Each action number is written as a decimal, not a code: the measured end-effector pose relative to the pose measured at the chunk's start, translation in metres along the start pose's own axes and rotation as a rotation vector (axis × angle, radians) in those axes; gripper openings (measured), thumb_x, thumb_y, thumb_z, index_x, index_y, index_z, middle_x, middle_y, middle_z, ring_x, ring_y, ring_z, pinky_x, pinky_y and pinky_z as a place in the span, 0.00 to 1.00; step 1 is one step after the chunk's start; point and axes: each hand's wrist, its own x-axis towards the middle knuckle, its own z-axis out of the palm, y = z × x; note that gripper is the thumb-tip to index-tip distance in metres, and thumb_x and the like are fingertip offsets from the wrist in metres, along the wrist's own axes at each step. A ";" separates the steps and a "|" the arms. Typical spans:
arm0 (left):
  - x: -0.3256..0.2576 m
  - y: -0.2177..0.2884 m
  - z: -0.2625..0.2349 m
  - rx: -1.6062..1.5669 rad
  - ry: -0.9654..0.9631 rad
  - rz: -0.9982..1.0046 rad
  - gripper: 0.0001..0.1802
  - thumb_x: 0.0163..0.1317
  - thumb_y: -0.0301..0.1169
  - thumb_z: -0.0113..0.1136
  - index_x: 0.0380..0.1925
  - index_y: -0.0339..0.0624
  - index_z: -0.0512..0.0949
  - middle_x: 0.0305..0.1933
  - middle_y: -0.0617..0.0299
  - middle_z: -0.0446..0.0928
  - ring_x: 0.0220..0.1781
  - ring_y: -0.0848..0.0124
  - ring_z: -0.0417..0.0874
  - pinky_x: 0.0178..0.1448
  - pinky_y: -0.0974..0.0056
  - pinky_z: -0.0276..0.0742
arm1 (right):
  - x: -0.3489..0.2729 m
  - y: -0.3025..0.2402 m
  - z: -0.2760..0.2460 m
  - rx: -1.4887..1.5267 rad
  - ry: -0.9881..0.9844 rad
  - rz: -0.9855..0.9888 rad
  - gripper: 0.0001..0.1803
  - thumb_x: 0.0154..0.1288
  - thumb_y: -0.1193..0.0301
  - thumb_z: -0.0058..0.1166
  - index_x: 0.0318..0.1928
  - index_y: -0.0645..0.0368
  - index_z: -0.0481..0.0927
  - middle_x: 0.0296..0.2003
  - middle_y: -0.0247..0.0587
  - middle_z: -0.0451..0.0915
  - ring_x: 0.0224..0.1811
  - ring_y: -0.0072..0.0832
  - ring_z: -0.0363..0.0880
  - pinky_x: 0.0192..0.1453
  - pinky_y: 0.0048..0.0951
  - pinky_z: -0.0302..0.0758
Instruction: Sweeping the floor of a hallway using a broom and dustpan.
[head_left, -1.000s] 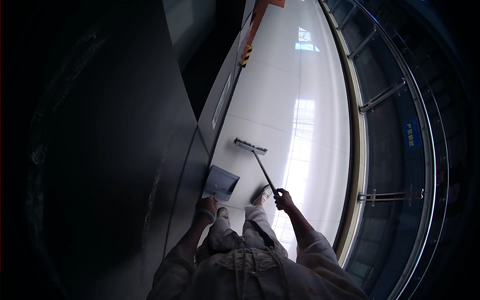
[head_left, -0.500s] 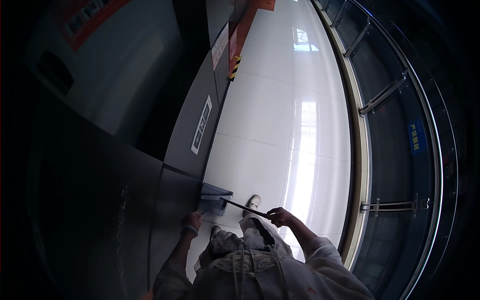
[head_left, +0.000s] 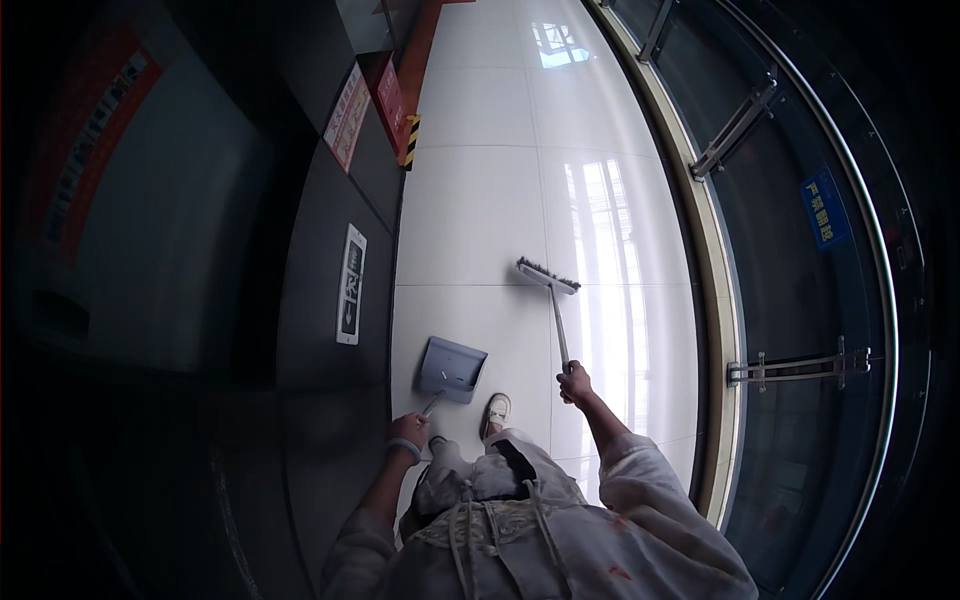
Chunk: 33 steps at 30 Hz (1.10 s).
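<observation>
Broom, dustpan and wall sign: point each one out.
broom [head_left: 548, 275], head view, on the bristle head.
dustpan [head_left: 452, 368], head view, on the grey pan.
wall sign [head_left: 350, 284], head view, middle of the white panel.

The floor tiles [head_left: 480, 215] were glossy and smooth, with bright window reflections. The dustpan [head_left: 452, 368] appeared to be matt grey plastic. The broom [head_left: 551, 292] had a slim metallic-looking handle and dark bristles. The wall panels [head_left: 320, 330] were dark, smooth, brushed-looking metal.
</observation>
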 end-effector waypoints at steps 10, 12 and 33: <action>0.055 0.064 0.026 0.135 -0.139 0.043 0.11 0.51 0.40 0.50 0.29 0.51 0.78 0.31 0.55 0.78 0.34 0.55 0.79 0.38 0.54 0.75 | -0.078 0.024 -0.034 0.187 -0.332 0.282 0.18 0.51 0.82 0.46 0.46 0.67 0.65 0.14 0.36 0.63 0.10 0.21 0.60 0.10 0.22 0.53; 0.061 0.063 0.025 0.156 -0.122 -0.001 0.08 0.46 0.41 0.61 0.26 0.53 0.79 0.29 0.57 0.79 0.34 0.59 0.79 0.39 0.58 0.74 | -0.087 0.032 -0.061 0.457 -0.409 0.368 0.20 0.53 0.82 0.47 0.48 0.67 0.64 0.15 0.35 0.63 0.11 0.19 0.57 0.11 0.20 0.51; 0.139 0.064 -0.045 0.116 -0.211 0.166 0.06 0.45 0.38 0.58 0.26 0.56 0.79 0.30 0.61 0.79 0.36 0.61 0.79 0.42 0.60 0.74 | -0.063 -0.020 0.022 0.454 -0.195 0.405 0.06 0.54 0.82 0.43 0.34 0.67 0.68 0.15 0.42 0.63 0.10 0.22 0.57 0.10 0.22 0.50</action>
